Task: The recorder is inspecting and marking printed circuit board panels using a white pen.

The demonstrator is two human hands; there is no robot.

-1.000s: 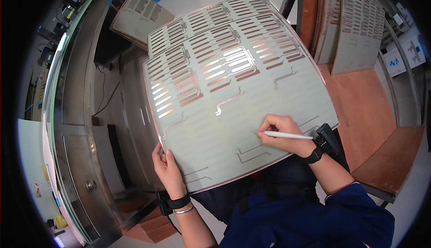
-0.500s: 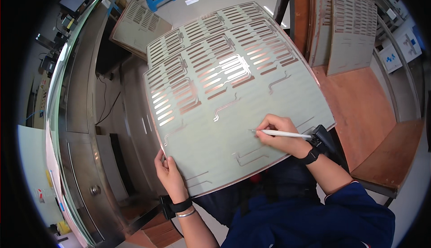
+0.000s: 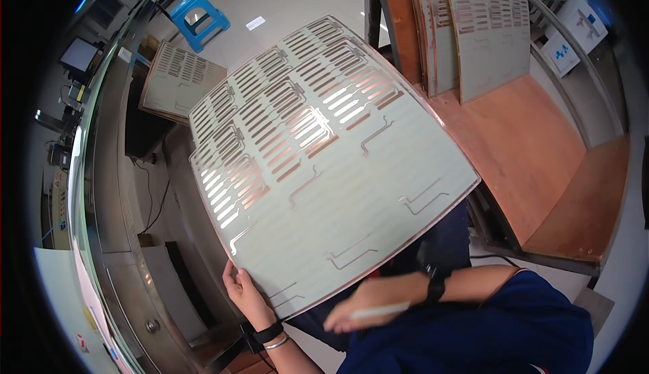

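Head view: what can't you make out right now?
In the head view:
Right hand: blurred, so the fingers' exact hold on the pen is unclear.
Left hand: any fingers under the board, hidden by it.
Board's underside: hidden by its top face.
Screen: too small to read.

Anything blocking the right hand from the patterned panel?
Nothing visible stands between the right hand and the near edge of the patterned panel. That hand holds a white pen; the left hand grips the panel's left edge.
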